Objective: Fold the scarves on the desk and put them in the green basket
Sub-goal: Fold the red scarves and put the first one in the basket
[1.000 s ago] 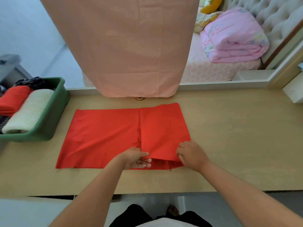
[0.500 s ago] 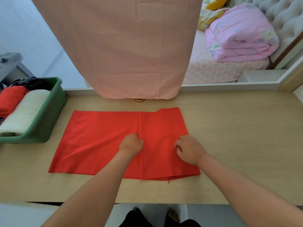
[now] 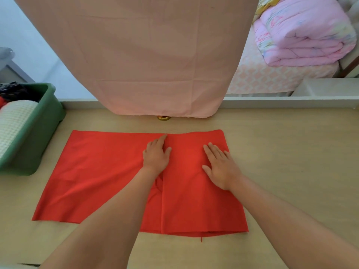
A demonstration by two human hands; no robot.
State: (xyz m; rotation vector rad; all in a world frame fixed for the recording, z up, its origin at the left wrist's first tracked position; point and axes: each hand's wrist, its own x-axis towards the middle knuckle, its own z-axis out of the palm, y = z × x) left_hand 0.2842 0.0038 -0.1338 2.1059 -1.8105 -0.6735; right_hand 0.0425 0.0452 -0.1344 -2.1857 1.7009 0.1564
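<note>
A red scarf (image 3: pixel 101 171) lies flat on the wooden desk (image 3: pixel 291 152), its right part folded over to the left so a fold edge runs down the middle. My left hand (image 3: pixel 157 155) presses flat on that edge near the scarf's far side, fingers straight. Flat on the folded flap rests my right hand (image 3: pixel 220 165), fingers spread. The green basket (image 3: pixel 37 133) stands at the desk's left end and holds a rolled white knitted scarf (image 3: pixel 13 123), a bit of a red one and something dark.
A large pink cloth (image 3: pixel 145 55) hangs over the back of the desk, with a small gold object (image 3: pixel 164 117) under its hem. A bed with a folded pink quilt (image 3: pixel 303 33) lies beyond the desk at right.
Both hands slid from the scarf's near edge toward its far side, opening from curled fingers to flat palms. The folded flap now lies smoother.
</note>
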